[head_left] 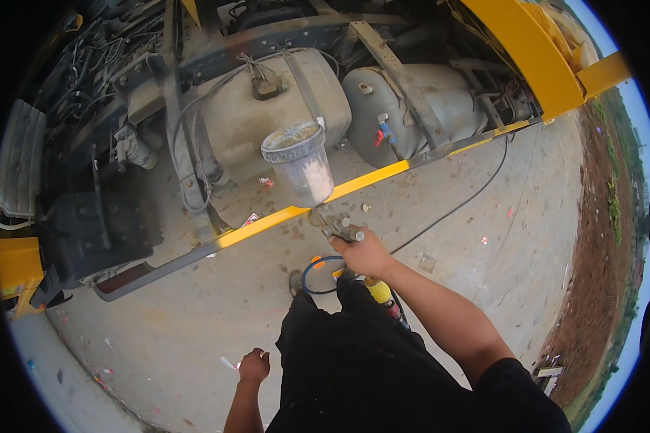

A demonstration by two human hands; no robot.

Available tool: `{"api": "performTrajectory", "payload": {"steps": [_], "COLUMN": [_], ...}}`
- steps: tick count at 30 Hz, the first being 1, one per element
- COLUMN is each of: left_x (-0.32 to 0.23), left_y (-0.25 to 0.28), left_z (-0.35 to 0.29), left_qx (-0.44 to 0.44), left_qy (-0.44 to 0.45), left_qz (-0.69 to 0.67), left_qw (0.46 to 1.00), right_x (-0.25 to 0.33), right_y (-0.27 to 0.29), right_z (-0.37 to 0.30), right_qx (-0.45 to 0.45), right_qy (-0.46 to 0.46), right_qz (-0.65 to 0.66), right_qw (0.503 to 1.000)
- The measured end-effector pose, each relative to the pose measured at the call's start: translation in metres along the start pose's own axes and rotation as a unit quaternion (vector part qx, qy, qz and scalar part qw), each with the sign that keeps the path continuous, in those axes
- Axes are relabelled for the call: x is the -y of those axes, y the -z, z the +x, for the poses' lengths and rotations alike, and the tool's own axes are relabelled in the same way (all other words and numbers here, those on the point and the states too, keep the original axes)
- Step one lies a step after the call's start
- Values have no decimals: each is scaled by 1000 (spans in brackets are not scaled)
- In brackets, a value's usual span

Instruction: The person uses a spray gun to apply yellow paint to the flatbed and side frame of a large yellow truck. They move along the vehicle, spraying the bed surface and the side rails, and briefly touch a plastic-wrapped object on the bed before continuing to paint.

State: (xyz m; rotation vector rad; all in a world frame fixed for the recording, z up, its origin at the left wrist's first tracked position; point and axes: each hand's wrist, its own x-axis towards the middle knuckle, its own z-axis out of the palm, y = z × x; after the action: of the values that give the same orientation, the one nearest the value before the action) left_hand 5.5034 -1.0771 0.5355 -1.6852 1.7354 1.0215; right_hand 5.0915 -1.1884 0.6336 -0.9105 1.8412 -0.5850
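Observation:
My right hand [365,252] is closed round the grip of a metal spray gun [334,225]. A clear plastic cup with a grey ring lid [301,166] stands on top of the gun, slightly tilted, with pale residue inside. Its lower end overlaps the yellow edge of a long side rail [368,179] in the view; whether they touch I cannot tell. My left hand [254,365] hangs low beside my leg, its fingers curled in and no object visible in them. A white scrap [229,362] shows just past its fingers, apparently on the floor.
Beyond the rail lie a dusty square tank [267,108] and a rounded grey tank [419,108] on a vehicle frame. A dark hose [451,213] crosses the concrete, and a blue hose [307,274] loops near my feet. A yellow body [378,290] sits beside my right leg.

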Motion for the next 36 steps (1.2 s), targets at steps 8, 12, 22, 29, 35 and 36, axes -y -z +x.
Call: {"api": "performTrajectory", "payload": {"steps": [8,12,22,29,35,36], "left_x": [25,17,-42,-77,-97,-98], "left_y": [-4,-1,18,32,38,37], "left_z": [-5,-8,-17,-13,-27,-30], "left_qx": [-10,-14,17,16,13,12], "left_qy": [-2,-6,0,-30,-10,-10], "left_qz": [-5,1,72,130,139,135], "left_qw": [1000,1000,997,991,990,991], "right_x": [4,-26,-103,-156,-167,-164], "right_y": [-41,3,136,168,135,130], "right_z": [-9,-5,-14,-18,-27,-29], "right_qx": [73,-25,-162,-206,-112,-86], "right_qy": [84,22,-121,-129,-82,-75], "right_qz": [31,18,210,313,337,340], "right_qw": [993,999,957,918,931,934]}}
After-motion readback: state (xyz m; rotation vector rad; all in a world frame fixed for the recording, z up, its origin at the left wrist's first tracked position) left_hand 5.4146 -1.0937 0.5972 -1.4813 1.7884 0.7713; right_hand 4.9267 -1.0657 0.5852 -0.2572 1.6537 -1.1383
